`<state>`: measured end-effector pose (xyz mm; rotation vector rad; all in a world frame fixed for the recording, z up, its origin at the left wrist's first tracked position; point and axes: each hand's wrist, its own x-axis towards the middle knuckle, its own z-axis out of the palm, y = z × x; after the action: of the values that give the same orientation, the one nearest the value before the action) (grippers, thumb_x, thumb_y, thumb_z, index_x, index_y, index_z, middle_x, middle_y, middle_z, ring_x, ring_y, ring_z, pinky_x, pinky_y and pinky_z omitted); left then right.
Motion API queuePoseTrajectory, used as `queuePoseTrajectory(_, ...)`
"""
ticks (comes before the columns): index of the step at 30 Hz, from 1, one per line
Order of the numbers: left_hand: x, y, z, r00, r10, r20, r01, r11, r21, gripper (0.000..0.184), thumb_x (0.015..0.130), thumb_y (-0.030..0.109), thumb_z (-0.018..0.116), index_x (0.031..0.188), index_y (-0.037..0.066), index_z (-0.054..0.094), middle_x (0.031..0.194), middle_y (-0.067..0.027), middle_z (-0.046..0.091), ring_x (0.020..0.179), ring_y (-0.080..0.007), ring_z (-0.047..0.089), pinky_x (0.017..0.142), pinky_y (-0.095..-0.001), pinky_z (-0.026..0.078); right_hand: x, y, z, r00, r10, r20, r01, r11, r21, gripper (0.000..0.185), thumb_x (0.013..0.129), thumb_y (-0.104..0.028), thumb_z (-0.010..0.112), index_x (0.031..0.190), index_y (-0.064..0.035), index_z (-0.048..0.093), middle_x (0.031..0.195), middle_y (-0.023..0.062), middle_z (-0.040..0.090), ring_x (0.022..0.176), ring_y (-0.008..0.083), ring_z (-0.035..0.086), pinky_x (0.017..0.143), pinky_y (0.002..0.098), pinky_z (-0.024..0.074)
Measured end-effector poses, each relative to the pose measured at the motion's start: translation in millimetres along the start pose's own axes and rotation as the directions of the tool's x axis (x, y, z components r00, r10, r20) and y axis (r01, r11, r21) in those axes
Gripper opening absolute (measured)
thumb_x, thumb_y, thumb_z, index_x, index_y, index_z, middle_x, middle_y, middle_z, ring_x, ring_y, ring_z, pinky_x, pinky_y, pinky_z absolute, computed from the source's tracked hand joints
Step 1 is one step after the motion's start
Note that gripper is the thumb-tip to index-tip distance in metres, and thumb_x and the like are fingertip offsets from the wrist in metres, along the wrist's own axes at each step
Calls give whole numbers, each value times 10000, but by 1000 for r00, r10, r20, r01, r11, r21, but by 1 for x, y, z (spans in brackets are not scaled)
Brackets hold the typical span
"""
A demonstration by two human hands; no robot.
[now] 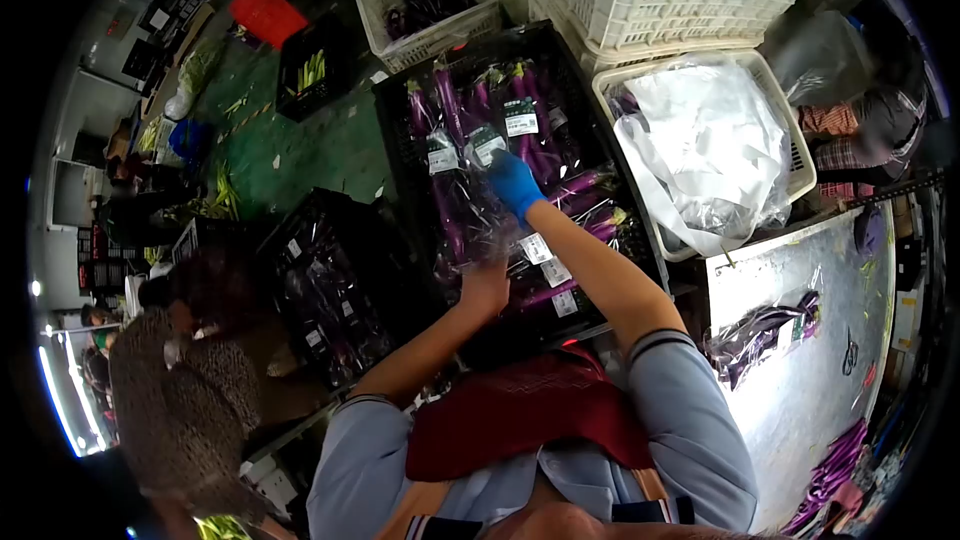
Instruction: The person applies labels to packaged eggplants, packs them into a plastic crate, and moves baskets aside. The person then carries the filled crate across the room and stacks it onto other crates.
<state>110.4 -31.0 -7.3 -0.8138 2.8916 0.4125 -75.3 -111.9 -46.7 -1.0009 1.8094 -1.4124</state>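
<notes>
Green floor (300, 160) out back, black crate (392, 110) up front with bagged eggplants. Gloved right hand (515, 185) has fingers closed on one eggplant bag (470, 205) in there; left hand's (485, 290) at its near end, grip's honestly too murky to tell.

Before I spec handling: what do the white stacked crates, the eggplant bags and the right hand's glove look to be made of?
Stacked crates: likely hard plastic, matte; molded lattice walls.
Eggplant bags: thin clear plastic film, glossy; crinkled highlights.
Glove: thin blue rubbery material, possibly nitrile; snug fit.
</notes>
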Motion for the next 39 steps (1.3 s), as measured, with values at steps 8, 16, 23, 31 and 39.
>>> queuePoseTrajectory(8, 48, 5, -104, 960, 74, -269, -147, 954, -262, 287, 743, 155, 552, 1007, 43, 535, 944, -189, 551, 848, -330, 534, 698, -387, 424, -190, -80, -166, 993, 66, -95, -35, 955, 293, 332, 805, -1, 493, 1136, -6, 462, 1016, 60, 543, 910, 137, 511, 821, 268, 411)
queuePoseTrajectory(16, 102, -50, -53, 988, -49, 143, 61, 995, -80, 282, 803, 188, 487, 1002, 10, 576, 1025, -138, 555, 950, -291, 522, 827, -346, 408, -416, -20, -386, 147, -54, -988, -433, 894, -113, 162, 807, -104, 529, 894, 31, 520, 800, 86, 567, 735, 155, 520, 685, 282, 431)
queuePoseTrajectory(23, 110, 40, -53, 985, 144, -99, -174, 831, -529, 261, 796, 150, 523, 1015, 13, 557, 984, -147, 565, 895, -282, 544, 762, -333, 434, -436, 32, -394, 438, 669, -601, -65, 690, 721, 276, 774, -314, 560, 827, -47, 604, 734, 49, 566, 623, 158, 508, 586, 260, 406)
queuePoseTrajectory(31, 89, 55, -77, 991, 62, -115, -123, 738, -663, 255, 799, 137, 538, 1040, 54, 556, 924, -104, 587, 833, -192, 562, 722, -279, 435, -392, -60, -353, 607, 429, -669, 25, 831, 555, 346, 756, -61, 508, 1097, -24, 466, 870, 86, 601, 788, 164, 590, 562, 251, 473)
queuePoseTrajectory(39, 69, 106, -120, 927, 346, -145, -123, -85, -989, 801, 787, 221, 590, 1347, 64, 39, 1341, -114, 225, 1189, -189, 300, 959, -291, 269, -203, -150, -238, 926, 367, -90, -268, 805, 529, 441, 665, -22, 585, 1084, 0, 450, 864, 88, 579, 732, 168, 578, 655, 284, 480)
